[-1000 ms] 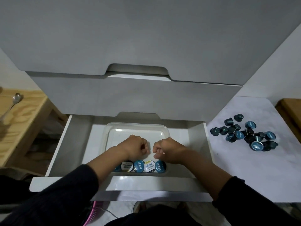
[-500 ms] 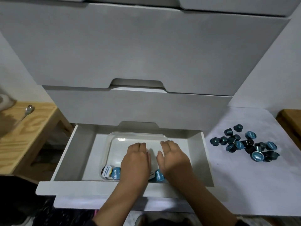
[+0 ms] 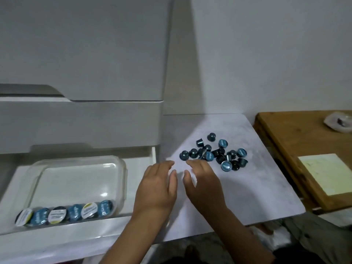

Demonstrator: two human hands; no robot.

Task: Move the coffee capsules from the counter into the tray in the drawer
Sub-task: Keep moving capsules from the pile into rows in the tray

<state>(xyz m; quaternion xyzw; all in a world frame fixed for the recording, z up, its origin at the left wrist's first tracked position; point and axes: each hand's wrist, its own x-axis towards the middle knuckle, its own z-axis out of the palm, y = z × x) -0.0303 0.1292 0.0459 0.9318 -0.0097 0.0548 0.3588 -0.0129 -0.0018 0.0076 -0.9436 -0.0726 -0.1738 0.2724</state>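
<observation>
My left hand (image 3: 158, 187) and right hand (image 3: 200, 184) hung side by side over the white bench (image 3: 247, 187), each grip wide, fingers loose and holding nothing. The heap of coffee capsules (image 3: 215, 155) lay on the bench just beyond my fingertips. To the left, the clear tray (image 3: 76, 168) sat in the open drawer (image 3: 137, 189), six capsules (image 3: 64, 214) lined along its near wall.
</observation>
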